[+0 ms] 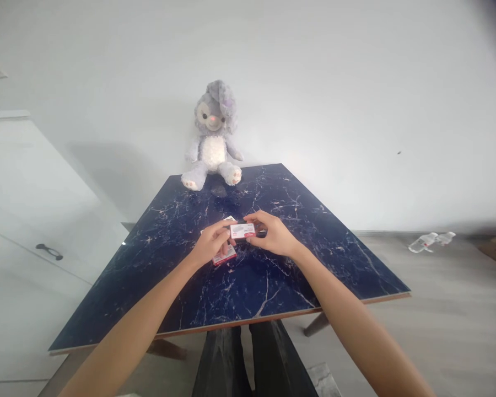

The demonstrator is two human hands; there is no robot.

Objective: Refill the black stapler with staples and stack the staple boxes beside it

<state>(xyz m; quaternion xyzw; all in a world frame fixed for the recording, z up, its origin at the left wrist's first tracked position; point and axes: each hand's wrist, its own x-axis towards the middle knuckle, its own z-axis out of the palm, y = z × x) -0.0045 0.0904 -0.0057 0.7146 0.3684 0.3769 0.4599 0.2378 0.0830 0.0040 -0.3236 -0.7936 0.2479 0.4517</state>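
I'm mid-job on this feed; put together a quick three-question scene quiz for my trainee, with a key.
1. True or false: the plush toy sits at the near edge of the blue table.
2. Which hand partly hides the packaging lying on the table? A) right B) left C) neither
3. Fill in: the small white-and-red box is held between ____ hands.

Key: 1. False, it sits at the far end. 2. B, the left hand. 3. Two.

Plush toy (213,151) sits on the table (157,264), far edge, box (243,231) between left hand (212,241) and right hand (273,234), cabinet (20,204) past the left edge.
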